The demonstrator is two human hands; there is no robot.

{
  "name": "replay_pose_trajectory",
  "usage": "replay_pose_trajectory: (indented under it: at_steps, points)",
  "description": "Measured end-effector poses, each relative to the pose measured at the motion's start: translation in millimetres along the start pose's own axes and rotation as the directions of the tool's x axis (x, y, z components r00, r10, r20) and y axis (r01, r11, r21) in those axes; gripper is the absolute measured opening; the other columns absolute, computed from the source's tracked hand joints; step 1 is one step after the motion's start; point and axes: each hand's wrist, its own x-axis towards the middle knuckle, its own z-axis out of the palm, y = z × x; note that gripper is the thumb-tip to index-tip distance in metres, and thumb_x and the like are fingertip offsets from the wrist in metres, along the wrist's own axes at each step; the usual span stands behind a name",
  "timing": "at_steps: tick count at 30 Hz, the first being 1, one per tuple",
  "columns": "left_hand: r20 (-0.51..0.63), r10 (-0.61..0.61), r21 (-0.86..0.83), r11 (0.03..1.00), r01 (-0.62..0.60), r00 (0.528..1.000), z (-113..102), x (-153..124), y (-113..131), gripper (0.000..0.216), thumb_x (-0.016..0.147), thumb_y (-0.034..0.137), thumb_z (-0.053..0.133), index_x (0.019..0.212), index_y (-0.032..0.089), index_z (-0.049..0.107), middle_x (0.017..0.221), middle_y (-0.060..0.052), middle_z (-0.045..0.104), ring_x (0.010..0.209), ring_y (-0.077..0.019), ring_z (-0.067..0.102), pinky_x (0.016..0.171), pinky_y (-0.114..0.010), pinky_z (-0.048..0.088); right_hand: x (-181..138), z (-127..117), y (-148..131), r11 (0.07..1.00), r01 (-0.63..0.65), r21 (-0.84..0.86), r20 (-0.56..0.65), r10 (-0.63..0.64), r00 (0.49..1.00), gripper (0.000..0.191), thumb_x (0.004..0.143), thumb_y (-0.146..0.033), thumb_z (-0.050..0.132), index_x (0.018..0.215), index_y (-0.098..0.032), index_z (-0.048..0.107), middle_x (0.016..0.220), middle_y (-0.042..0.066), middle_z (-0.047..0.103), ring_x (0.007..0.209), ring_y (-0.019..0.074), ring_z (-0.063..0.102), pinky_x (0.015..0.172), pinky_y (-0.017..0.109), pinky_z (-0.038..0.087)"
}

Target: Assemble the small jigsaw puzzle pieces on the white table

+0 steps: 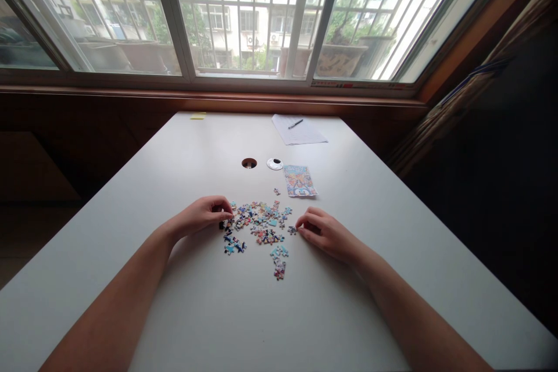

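Observation:
A loose pile of small colourful jigsaw puzzle pieces [257, 218] lies mid-table. At the pile's left edge my left hand [209, 211] has its fingers curled and thumb close to the index finger. Whatever is between those fingertips is too small to make out. My right hand [320, 231] is on the right side, its thumb and fingers drawn together at a jigsaw puzzle piece [292, 231]. Joined pieces with dark and yellow parts [269, 236] lie at the pile's front. Nearer to me sits a small reddish cluster [279, 270], and blue pieces [234, 245] lie at the left.
Behind the pile is a colourful picture sheet [300, 181], with a single piece [276, 191] beside it. A round cable hole [249, 163] and its cover [274, 164] are farther back. Paper [300, 132] with a pen [295, 124] and yellow sticky notes [197, 116] lie near the window.

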Motion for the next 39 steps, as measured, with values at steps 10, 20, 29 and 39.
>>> replay_pose_trajectory:
  at_steps: [10, 20, 29, 39]
  points:
    - [-0.003, 0.009, 0.004, 1.0, -0.009, 1.0, 0.3, 0.9, -2.9, 0.031, 0.086, 0.049, 0.063, 0.094, 0.019, 0.068, 0.091, -0.004, 0.068, 0.08, -0.0187, 0.061, 0.07, -0.027, 0.047, 0.0, -0.7, -1.0, 1.0, 0.004, -0.009, -0.002, -0.004, 1.0, 0.013, 0.095, -0.025, 0.055, 0.1, -0.022, 0.067, 0.093, 0.005, 0.059, 0.08, 0.0163, 0.057, 0.075, 0.03, 0.049]
    - [0.002, -0.009, -0.01, 1.0, 0.009, 1.0, 0.2, -0.2, 0.3, 0.028, 0.087, 0.046, 0.063, 0.094, 0.02, 0.067, 0.089, -0.003, 0.068, 0.076, -0.0165, 0.059, 0.067, -0.026, 0.045, -0.4, 0.3, 0.8, 1.0, 0.008, -0.006, 0.0, -0.008, 1.0, 0.012, 0.095, -0.022, 0.055, 0.1, -0.023, 0.066, 0.093, 0.004, 0.058, 0.082, 0.0166, 0.056, 0.076, 0.03, 0.048]
    - [-0.006, 0.006, 0.008, 1.0, -0.006, 1.0, 0.0, 0.2, -0.5, 0.028, 0.087, 0.046, 0.062, 0.095, 0.02, 0.067, 0.091, -0.003, 0.067, 0.078, -0.017, 0.058, 0.069, -0.026, 0.045, -0.6, 1.3, 2.9, 1.0, 0.006, -0.002, -0.002, -0.006, 1.0, 0.013, 0.095, -0.022, 0.056, 0.101, -0.023, 0.067, 0.094, 0.004, 0.059, 0.081, 0.0158, 0.057, 0.075, 0.03, 0.048]
    - [-0.016, 0.011, 0.021, 1.0, -0.011, 1.0, 0.8, 0.6, 0.4, 0.026, 0.087, 0.044, 0.062, 0.095, 0.02, 0.068, 0.092, -0.003, 0.067, 0.08, -0.0175, 0.059, 0.07, -0.027, 0.046, -0.4, 0.8, 1.9, 1.0, 0.002, -0.002, -0.001, -0.002, 1.0, 0.013, 0.095, -0.022, 0.056, 0.101, -0.023, 0.067, 0.095, 0.004, 0.059, 0.079, 0.0154, 0.057, 0.074, 0.03, 0.048]
